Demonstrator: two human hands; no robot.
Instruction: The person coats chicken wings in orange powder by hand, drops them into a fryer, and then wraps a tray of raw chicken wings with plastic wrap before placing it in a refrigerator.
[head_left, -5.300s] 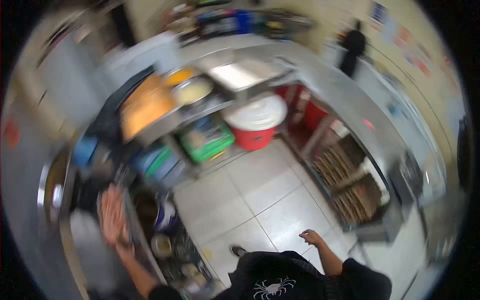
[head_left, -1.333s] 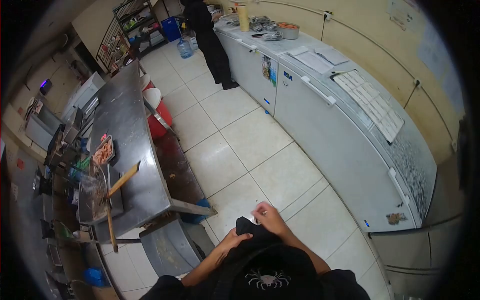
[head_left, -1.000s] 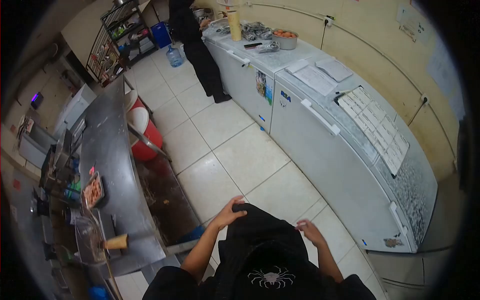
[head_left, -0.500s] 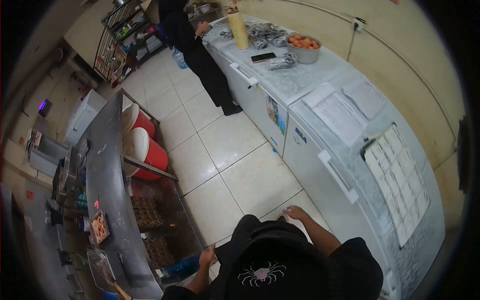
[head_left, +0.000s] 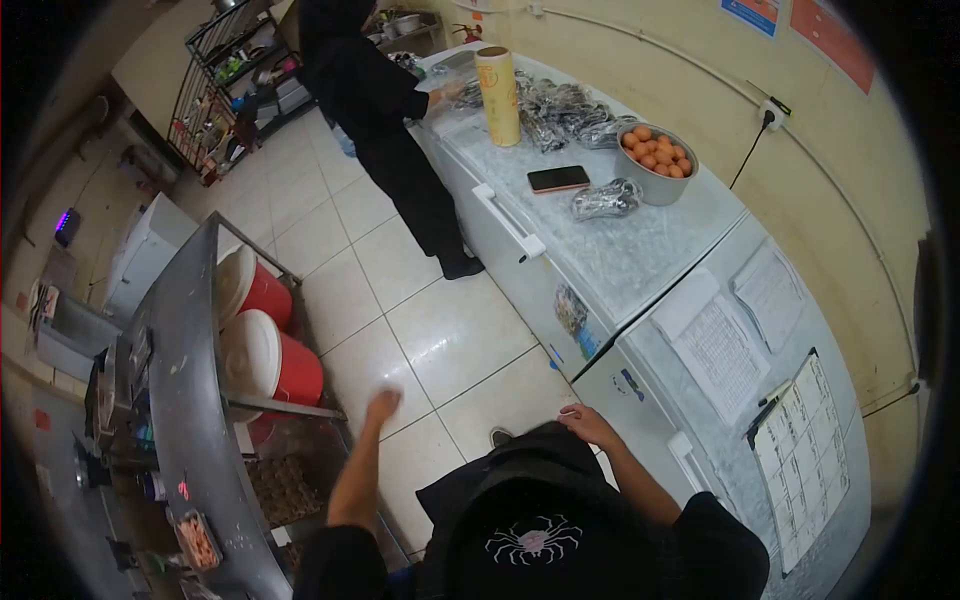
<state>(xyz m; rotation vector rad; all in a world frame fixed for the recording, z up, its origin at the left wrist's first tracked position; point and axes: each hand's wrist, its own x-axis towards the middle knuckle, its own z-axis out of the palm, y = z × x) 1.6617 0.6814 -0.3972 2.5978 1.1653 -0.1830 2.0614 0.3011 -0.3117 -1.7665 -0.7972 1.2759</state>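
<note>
My left hand (head_left: 384,405) hangs over the tiled floor, near the red buckets (head_left: 292,374) with white lids under the metal table. Motion smears its fingers, and I see nothing held in it. My right hand (head_left: 590,424) is in front of my black apron, fingers loosely apart, holding nothing. Nearest to it is the white chest freezer (head_left: 650,425) on the right. On the freezer top lie printed sheets (head_left: 712,345) and a clipboard (head_left: 803,450) with a pen (head_left: 775,392).
Another person (head_left: 375,130) in black stands at the farther freezer, one hand among plastic-wrapped bundles (head_left: 560,105). A film roll (head_left: 498,95), a phone (head_left: 558,179) and a pot of eggs (head_left: 660,175) stand or lie there. The metal table (head_left: 195,330) flanks the floor aisle (head_left: 400,340) on the left.
I have moved forward along the aisle, so the freezers and red buckets appear nearer. My left hand has swung forward and up; my right hand has shifted slightly in view.
</note>
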